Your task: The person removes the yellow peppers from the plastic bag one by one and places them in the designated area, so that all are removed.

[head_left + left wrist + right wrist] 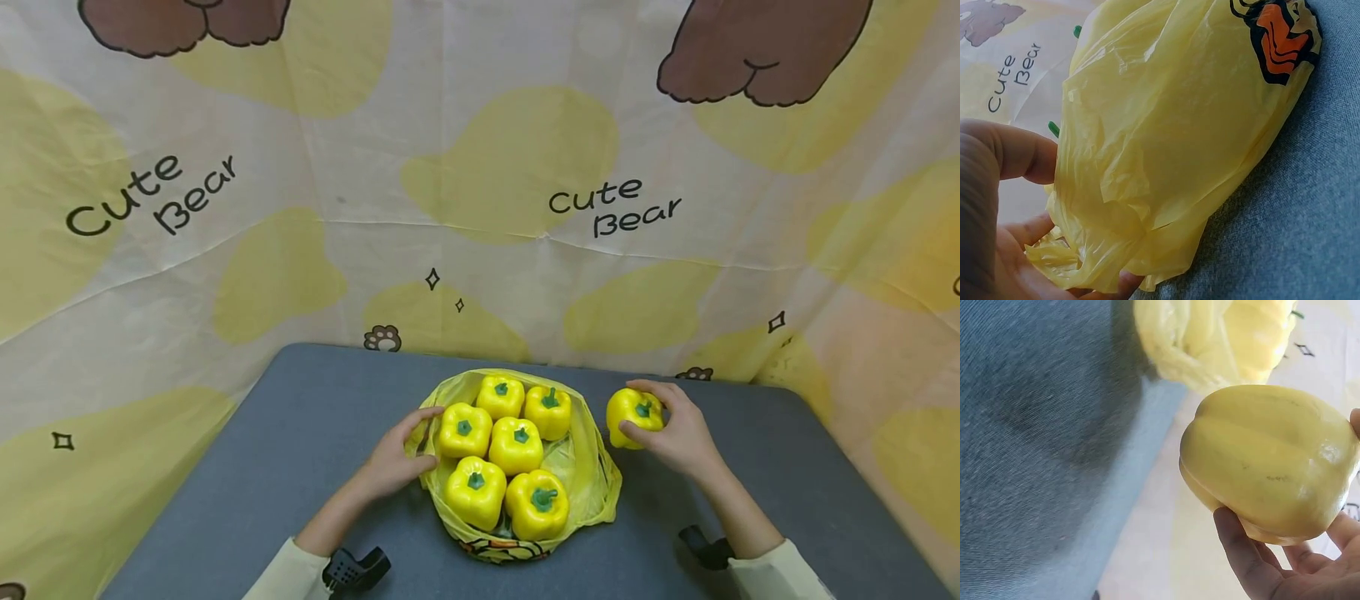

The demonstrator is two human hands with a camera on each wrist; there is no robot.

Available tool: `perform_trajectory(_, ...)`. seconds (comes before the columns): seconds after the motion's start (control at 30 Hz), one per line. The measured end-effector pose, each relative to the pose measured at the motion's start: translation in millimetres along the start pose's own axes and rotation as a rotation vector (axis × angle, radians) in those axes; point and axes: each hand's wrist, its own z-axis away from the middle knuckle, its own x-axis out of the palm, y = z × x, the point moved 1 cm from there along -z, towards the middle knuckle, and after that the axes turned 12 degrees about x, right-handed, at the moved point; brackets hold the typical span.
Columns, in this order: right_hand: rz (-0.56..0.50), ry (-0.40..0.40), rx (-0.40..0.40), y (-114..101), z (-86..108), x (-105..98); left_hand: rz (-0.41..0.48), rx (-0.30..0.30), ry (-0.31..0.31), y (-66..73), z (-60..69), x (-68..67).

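An open yellow plastic bag point(581, 467) sits on the table with several yellow bell peppers point(515, 446) inside, their green stems facing up. At its left side my left hand point(393, 454) holds the bag's edge. In the left wrist view, the gathered plastic point(1110, 231) lies between the thumb and fingers. To the right of the bag, my right hand point(681, 433) grips another yellow bell pepper point(626, 414) between thumb and fingers, apart from the bag. The right wrist view shows this held pepper point(1266, 462) up close; its stem is hidden there.
The blue-grey table point(322, 400) ends at a patterned cloth backdrop point(480, 183) printed with bears and lettering. A black strap device sits on the left wrist point(356, 571) and another on the right wrist point(705, 548).
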Motion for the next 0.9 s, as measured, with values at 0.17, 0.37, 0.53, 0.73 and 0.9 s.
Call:
perform_trajectory(0.17, 0.004, -0.021, 0.050, 10.1, -6.0, 0.3, -0.015, 0.008, 0.000, 1.3, 0.0, -0.4)
perform_trajectory(0.37, 0.026, -0.025, 0.080, 19.0, -12.2, 3.4, -0.007, 0.019, -0.001, 0.9, 0.7, -0.8)
perform_trajectory(0.53, 0.034, -0.038, 0.100, 25.6, -16.9, 6.3, 0.002, 0.019, 0.002, -0.1, 1.2, -0.6)
perform_trajectory(0.73, 0.031, -0.052, 0.124, 32.4, -20.5, 9.9, -0.014, 0.026, 0.002, 0.5, 1.3, -0.7)
perform_trajectory(0.9, 0.029, -0.055, 0.139, 35.6, -22.4, 12.0, -0.011, 0.024, 0.001, -0.3, 1.2, -0.9)
